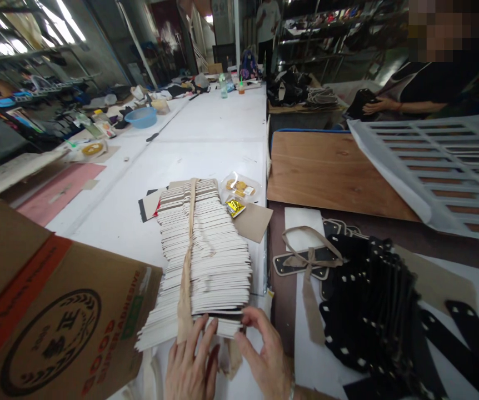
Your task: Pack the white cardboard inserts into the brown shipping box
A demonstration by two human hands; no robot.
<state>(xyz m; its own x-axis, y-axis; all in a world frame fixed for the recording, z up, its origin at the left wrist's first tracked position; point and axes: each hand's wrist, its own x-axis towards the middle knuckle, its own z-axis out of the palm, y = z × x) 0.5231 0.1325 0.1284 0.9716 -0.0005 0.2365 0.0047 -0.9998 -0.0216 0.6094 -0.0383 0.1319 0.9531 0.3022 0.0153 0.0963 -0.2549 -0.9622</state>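
A long row of thin white-edged pieces [223, 250], packed face to face, lies on the white table before me. A beige cloth strip [187, 250] runs lengthwise over it. At the near end, my left hand [191, 361] rests with its fingers stretched out, their tips touching the pieces and the strip. My right hand [267, 355] has thumb and forefinger closed around the right corner of the nearest pieces. A dark gap shows just beyond these pieces. Part of the strip hangs below, between my hands.
A cardboard box [110, 311] stands at left. Black straps with metal fittings [368, 294] are heaped at right, near a wooden board [327, 172] and a white slotted sheet [439, 166]. Packaged food [239, 186] and a blue basin [141, 117] lie farther off. A co-worker [427, 89] sits at right.
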